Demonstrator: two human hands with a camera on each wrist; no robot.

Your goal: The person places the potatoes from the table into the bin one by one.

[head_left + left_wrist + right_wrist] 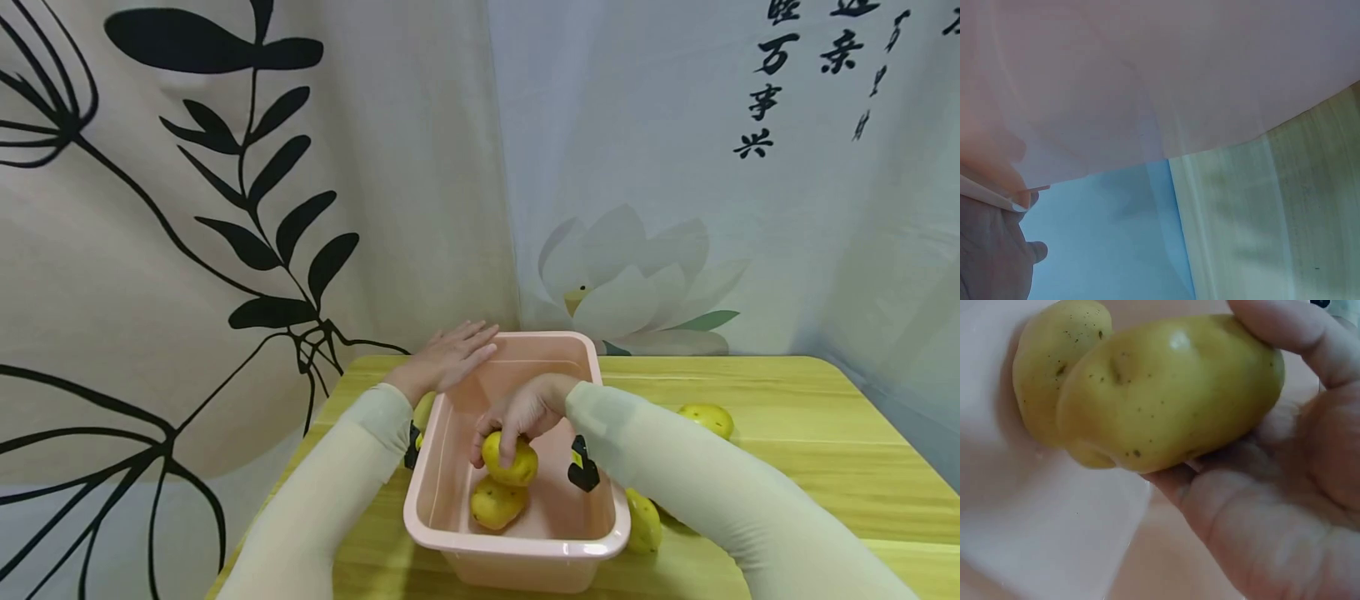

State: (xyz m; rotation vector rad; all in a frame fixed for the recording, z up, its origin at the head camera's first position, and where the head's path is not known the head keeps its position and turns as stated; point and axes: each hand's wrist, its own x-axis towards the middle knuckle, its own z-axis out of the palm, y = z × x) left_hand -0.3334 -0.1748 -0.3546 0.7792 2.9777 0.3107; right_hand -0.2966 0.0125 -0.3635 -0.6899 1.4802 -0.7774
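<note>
Inside a pink plastic basin (517, 547), my right hand (531, 405) grips a yellow potato (516, 463) between thumb and fingers. The right wrist view shows this held potato (1175, 394) close up, with small dark specks on its skin. A second potato (495, 505) lies on the basin floor, partly behind the held one in the right wrist view. My left hand (452, 358) rests on the basin's far left rim with its fingers extended. In the left wrist view, the basin's pink wall (1147, 75) fills the upper part, and part of the left hand (991, 250) shows at lower left.
The basin stands on a wooden table (810, 433). Right of it lie a potato (707, 418) and another potato (642, 521) near the wall, both partly behind the right sleeve. A potato (423, 410) shows partly at the left. A printed curtain (420, 167) hangs behind.
</note>
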